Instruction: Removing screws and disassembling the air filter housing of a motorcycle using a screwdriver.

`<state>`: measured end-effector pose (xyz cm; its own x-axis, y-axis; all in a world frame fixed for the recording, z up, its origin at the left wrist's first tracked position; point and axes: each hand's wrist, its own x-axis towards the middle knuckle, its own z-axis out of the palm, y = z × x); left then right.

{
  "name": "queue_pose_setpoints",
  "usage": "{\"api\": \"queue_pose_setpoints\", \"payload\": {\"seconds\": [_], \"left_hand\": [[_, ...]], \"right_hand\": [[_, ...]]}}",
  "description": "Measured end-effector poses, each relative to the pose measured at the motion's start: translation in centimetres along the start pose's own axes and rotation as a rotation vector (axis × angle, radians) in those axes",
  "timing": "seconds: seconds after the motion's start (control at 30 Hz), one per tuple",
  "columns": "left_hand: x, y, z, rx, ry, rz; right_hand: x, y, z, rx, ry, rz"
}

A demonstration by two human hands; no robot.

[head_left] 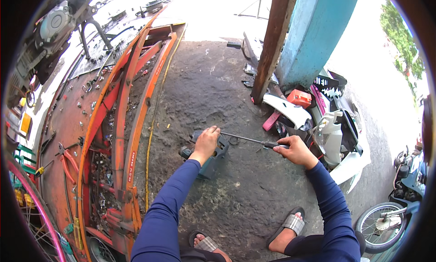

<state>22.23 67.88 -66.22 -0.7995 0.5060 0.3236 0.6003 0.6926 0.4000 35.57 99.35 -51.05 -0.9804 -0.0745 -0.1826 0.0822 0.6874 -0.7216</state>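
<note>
My right hand (296,151) is wrapped round the dark handle of a long screwdriver (245,138), held nearly level over the floor. Its thin metal shaft runs left to the fingers of my left hand (206,144), where the tip is hidden. My left fingers are closed, and what they pinch does not show. Beneath that hand a dark grey-green plastic housing (210,168) with cut-out openings rests on the ground. A small dark round part (185,152) sits at its left side. Close to the shaft, a thin dark ring (233,140) lies on the floor.
On the left stands an orange-red metal lift frame (141,112) with scattered bolts and red-handled pliers (69,164). White fairings (287,110) and a red box (299,98) are piled by a blue pillar (313,34) and a wooden post (275,44). A motorcycle (386,221) stands at right.
</note>
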Motion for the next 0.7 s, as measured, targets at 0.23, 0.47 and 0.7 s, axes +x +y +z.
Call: {"api": "queue_pose_setpoints", "payload": {"seconds": [0.23, 0.47, 0.7], "left_hand": [[-0.4, -0.6, 0.5, 0.016, 0.057, 0.051], [-0.2, 0.0, 0.1, -0.069, 0.044, -0.001], [0.4, 0.6, -0.5, -0.120, 0.029, -0.054]], "right_hand": [[-0.3, 3.0, 0.6, 0.995, -0.338, 0.477], [0.1, 3.2, 1.7, 0.397, 0.171, -0.129], [0.9, 2.7, 1.6, 0.496, 0.298, -0.076]]}}
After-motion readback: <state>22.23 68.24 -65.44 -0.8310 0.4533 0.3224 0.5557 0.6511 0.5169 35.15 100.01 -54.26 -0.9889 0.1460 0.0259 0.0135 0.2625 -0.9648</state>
